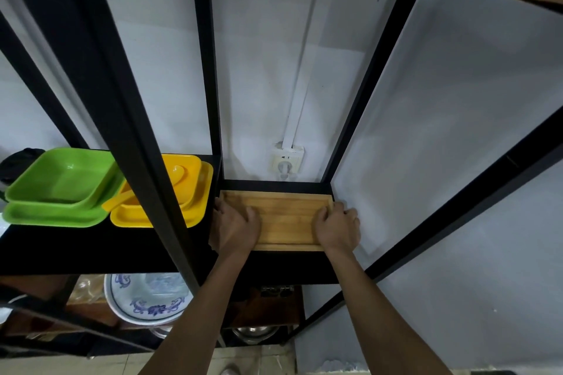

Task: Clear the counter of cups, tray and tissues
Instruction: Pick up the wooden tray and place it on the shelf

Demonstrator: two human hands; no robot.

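A rectangular wooden tray (285, 216) lies flat on the black shelf (283, 265) of a metal rack, close to the white wall. My left hand (236, 227) grips the tray's left edge, thumb on top. On the opposite side my right hand (338, 227) holds the right edge, fingers curled over the rim. The tray is empty. No cups or tissues are in view.
Left of the tray on the same shelf stand a yellow dish set (185, 192) with a spoon and a green dish set (61, 186). Black rack posts (134, 119) frame the bay. A wall socket (286, 161) sits behind. A blue-patterned plate (146, 298) rests below.
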